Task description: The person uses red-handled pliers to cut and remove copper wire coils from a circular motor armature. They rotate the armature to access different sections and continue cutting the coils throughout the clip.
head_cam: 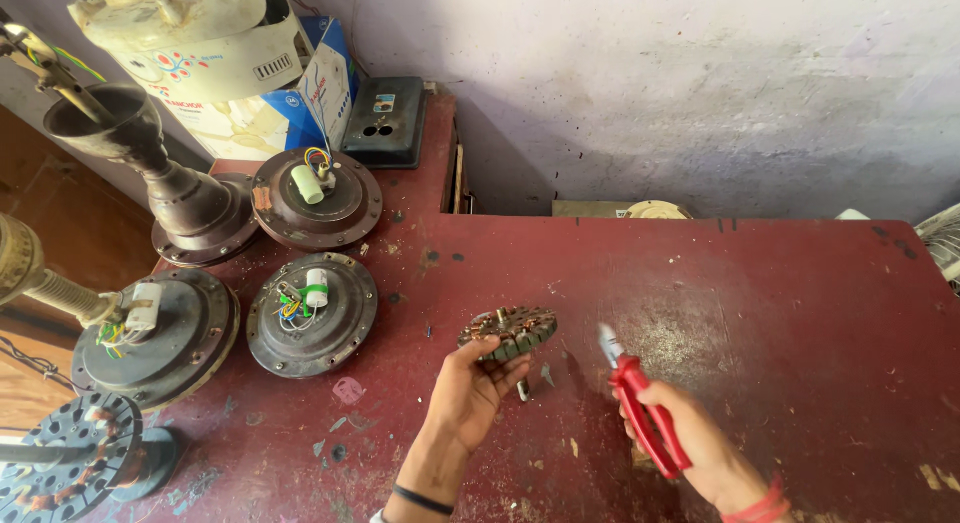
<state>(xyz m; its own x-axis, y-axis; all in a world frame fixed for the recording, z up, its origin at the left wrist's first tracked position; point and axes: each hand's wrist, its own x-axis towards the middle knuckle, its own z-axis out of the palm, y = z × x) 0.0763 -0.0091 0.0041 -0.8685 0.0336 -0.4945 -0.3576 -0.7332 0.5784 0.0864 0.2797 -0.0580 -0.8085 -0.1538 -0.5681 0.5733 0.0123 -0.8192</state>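
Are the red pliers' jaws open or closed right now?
Closed: the red pliers' metal tips meet in one point, and the right hand grips both handles together.

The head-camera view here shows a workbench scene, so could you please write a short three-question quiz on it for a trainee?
1. True or false: the left hand holds the round slotted stator with copper windings just above the red table.
2. Which tool is in the right hand? A) a hammer B) red-handled pliers C) a paintbrush
3. Fill in: the two fan motor housings with a small white capacitor on top lie to the ____ of the stator.

Key: 1 true; 2 B; 3 left.
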